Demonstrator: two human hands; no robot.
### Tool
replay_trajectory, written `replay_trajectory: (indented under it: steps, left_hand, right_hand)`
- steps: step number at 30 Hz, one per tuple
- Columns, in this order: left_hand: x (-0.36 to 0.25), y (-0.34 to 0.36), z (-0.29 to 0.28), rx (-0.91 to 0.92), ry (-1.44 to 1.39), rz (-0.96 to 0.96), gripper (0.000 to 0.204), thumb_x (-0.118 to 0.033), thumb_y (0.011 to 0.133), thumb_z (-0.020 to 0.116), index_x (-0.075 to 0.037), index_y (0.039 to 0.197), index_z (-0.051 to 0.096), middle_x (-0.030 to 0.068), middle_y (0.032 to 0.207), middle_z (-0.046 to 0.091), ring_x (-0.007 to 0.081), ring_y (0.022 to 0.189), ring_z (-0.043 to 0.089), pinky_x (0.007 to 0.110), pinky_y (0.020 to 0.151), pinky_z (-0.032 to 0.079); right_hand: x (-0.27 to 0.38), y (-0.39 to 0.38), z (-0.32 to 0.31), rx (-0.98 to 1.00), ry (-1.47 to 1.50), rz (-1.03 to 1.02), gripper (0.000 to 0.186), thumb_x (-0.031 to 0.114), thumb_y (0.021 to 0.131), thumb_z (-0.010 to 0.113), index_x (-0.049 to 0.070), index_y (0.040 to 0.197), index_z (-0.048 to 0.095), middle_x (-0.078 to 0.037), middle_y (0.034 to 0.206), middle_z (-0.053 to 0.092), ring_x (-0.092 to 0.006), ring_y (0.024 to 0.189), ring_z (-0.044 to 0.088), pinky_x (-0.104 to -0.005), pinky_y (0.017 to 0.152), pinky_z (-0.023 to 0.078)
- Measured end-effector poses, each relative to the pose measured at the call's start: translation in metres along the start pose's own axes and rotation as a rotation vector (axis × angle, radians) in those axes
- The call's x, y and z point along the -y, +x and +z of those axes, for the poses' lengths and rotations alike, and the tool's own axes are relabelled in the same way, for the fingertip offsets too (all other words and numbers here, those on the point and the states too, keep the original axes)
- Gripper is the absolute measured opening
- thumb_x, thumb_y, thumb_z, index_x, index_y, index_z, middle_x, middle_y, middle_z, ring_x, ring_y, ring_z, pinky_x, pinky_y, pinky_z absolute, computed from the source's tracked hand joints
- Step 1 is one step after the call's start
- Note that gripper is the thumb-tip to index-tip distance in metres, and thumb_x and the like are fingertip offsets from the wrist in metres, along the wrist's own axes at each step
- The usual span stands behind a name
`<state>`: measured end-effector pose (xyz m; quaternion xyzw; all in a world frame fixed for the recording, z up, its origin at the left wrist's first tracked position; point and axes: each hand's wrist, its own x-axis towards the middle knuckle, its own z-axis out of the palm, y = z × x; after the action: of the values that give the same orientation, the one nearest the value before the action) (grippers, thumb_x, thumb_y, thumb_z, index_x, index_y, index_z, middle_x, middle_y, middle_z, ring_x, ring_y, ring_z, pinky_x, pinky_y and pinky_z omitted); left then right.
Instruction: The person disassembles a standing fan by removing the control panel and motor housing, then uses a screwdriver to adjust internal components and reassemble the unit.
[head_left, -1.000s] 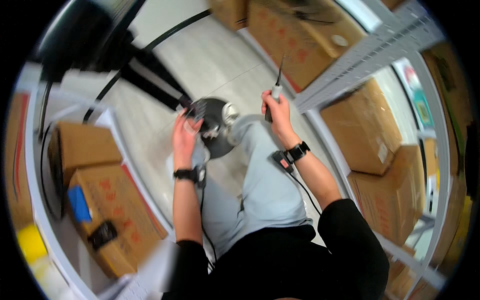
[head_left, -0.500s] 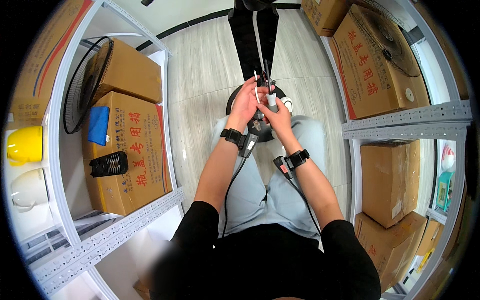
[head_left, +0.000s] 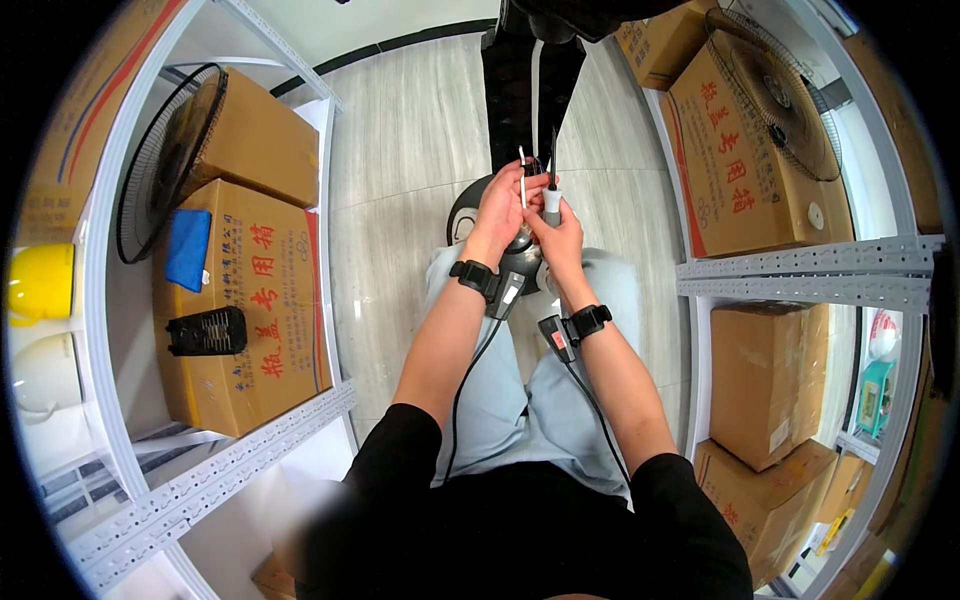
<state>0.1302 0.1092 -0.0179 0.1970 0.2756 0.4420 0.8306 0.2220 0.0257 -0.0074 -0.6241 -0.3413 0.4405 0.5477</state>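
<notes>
My left hand (head_left: 499,213) is closed, its fingers raised around a thin white cord (head_left: 522,182). Close beside it, my right hand (head_left: 560,240) grips a screwdriver (head_left: 552,203) by its white and grey handle, the dark shaft pointing away from me. The right fingertips come near the lower end of the cord; whether they touch it I cannot tell. Just beyond and under the hands is a dark round base (head_left: 462,212), with a shiny grey part (head_left: 521,240) between my wrists. Small dark parts by the left fingertips are too small to make out.
A tall black upright (head_left: 510,100) with a pale stripe stands ahead. Shelves on both sides hold cardboard boxes (head_left: 768,375), fan grilles (head_left: 165,165), a blue cloth (head_left: 188,250), a black vented part (head_left: 207,331) and a yellow mug (head_left: 42,283). Cables (head_left: 470,395) trail from my wrist straps.
The view has shifted slightly, and the upright and base appear differently placed. The white cord looks straighter between my hands. My right hand keeps its grip on the screwdriver.
</notes>
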Motion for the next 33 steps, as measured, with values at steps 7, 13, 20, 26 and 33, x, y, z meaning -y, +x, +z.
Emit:
replay_trajectory:
  steps: [7,13,20,26,33]
  left_hand:
    - [-0.003,0.001,-0.001,-0.037,0.009,-0.018,0.027,-0.018,0.098,0.042,-0.002,0.119,0.048,0.0251,0.11,0.065,0.0288,0.086,0.066,0.038,0.074,0.052]
    - [-0.023,-0.007,0.009,-0.025,0.13,-0.177,0.023,-0.023,0.095,0.049,-0.004,0.106,0.057,0.0163,0.101,0.069,0.021,0.078,0.062,0.032,0.067,0.049]
    - [-0.044,0.002,0.022,-0.289,0.573,-0.27,0.032,-0.032,0.095,0.056,-0.003,0.107,0.063,0.0101,0.095,0.065,0.0215,0.078,0.062,0.036,0.064,0.053]
    - [-0.042,-0.002,0.033,-0.452,0.798,-0.284,0.022,-0.038,0.091,0.062,-0.022,0.102,0.073,-0.0018,0.099,0.06,0.0147,0.099,0.053,0.045,0.091,0.034]
    - [-0.04,0.005,0.033,-0.44,0.789,-0.163,0.021,-0.028,0.087,0.061,-0.012,0.086,0.075,-0.0056,0.069,0.056,0.0066,0.065,0.05,0.026,0.061,0.034]
  right_hand:
    - [0.001,0.0,0.007,-0.015,0.03,-0.023,0.019,0.011,0.082,0.072,0.007,0.097,0.059,0.003,0.073,0.059,-0.0047,0.057,0.052,-0.0217,0.05,0.039]
    - [0.0,-0.003,0.01,0.043,0.227,0.025,0.019,0.01,0.083,0.072,0.007,0.097,0.06,0.003,0.073,0.059,-0.0055,0.056,0.051,-0.0219,0.049,0.04]
    - [-0.003,-0.018,0.017,0.092,0.426,0.106,0.016,0.007,0.087,0.068,0.006,0.099,0.059,0.001,0.078,0.059,-0.0061,0.059,0.052,-0.0217,0.051,0.041]
    - [-0.016,-0.021,0.018,-0.105,0.543,0.115,0.018,0.007,0.085,0.069,0.008,0.091,0.051,0.0,0.076,0.058,-0.0077,0.057,0.05,-0.0228,0.051,0.041]
    - [-0.008,-0.02,0.01,-0.107,0.533,0.058,0.019,0.009,0.085,0.071,0.007,0.091,0.053,0.0,0.076,0.057,-0.0067,0.058,0.051,-0.0222,0.05,0.041]
